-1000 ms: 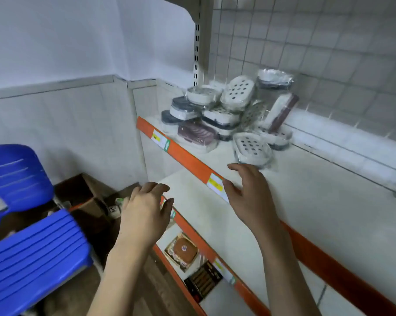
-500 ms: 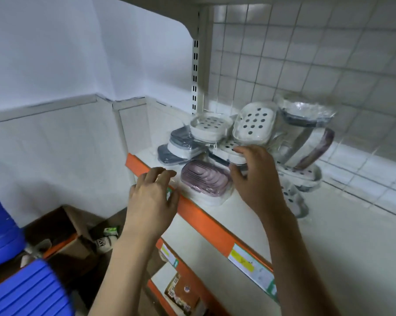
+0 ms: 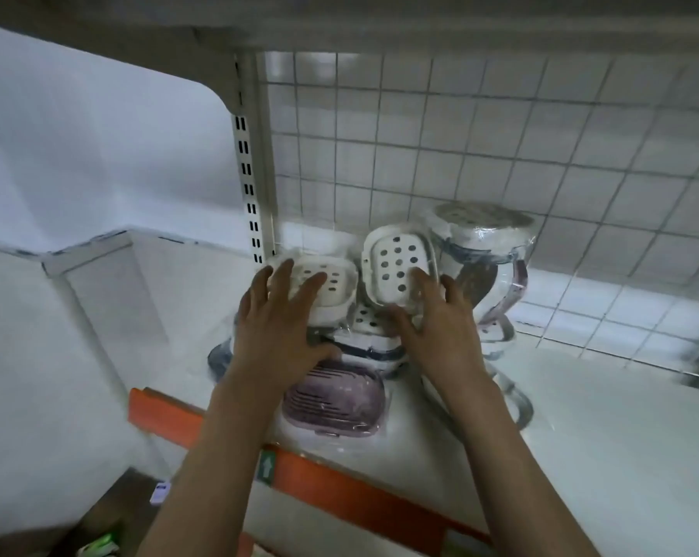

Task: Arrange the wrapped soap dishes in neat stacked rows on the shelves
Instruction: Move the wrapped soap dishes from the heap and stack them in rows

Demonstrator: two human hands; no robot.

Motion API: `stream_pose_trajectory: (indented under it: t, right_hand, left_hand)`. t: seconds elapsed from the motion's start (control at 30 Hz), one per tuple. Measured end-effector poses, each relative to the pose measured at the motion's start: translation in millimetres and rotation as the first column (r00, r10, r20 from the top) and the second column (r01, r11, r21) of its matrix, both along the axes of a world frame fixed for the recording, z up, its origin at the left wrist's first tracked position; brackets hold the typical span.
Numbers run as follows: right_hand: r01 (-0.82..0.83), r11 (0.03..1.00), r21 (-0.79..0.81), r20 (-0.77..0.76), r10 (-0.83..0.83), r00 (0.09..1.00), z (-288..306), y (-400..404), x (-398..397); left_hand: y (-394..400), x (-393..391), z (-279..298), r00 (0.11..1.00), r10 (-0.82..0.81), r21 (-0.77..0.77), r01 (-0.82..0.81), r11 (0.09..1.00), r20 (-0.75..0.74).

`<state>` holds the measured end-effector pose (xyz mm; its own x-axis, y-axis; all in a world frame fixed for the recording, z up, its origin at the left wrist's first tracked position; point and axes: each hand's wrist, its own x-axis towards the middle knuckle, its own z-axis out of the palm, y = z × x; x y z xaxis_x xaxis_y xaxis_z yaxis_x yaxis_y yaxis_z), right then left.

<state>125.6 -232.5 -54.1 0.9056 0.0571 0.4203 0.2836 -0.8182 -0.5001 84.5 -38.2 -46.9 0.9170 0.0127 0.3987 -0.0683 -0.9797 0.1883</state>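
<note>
The soap dishes [image 3: 384, 315] lie in a loose heap at the centre of the frame, on the shelf [image 3: 581, 436] against the tiled wall, not yet in rows. The left hand [image 3: 277, 327] rests with spread fingers on a white dish [image 3: 332, 283]. The right hand [image 3: 440, 327], fingers also spread, presses on a tilted dish [image 3: 396, 267], probably to steady the heap.

On the shelf [image 3: 581, 428], the soap dishes [image 3: 380, 315] lie heaped at its left end, against the grid back panel [image 3: 500, 154]. 1 slotted dish [image 3: 332, 400] sits in front by the shelf's edge strip [image 3: 340, 488]. The upright post [image 3: 251, 174] stands behind-left of the heap.
</note>
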Motion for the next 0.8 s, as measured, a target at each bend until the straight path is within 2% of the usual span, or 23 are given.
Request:
stream_pose_trajectory:
  t: [0.13, 0.27, 0.5, 0.8]
  right_hand:
    - [0.080, 0.997, 0.004, -0.074, -0.079, 0.994, -3, 15, 7]
    - [0.103, 0.990, 0.094, -0.069, -0.097, 0.993, -1, 25, 6]
    - [0.112, 0.961, 0.253, 0.026, -0.123, 0.992, 1, 31, -10]
    - [0.165, 0.914, 0.372, 0.087, -0.212, 0.973, 4, 22, -47]
  left_hand:
    - [6, 15, -4, 0.998, -0.031, 0.031, 0.033, 0.999, -0.054]
    - [10, 25, -15, 0.988, -0.130, -0.038, 0.133, 0.990, 0.081]
    - [19, 31, -26, 0.962, -0.207, -0.069, 0.223, 0.972, 0.180]
    - [21, 26, -24, 0.956, -0.232, -0.127, 0.256, 0.958, 0.181]
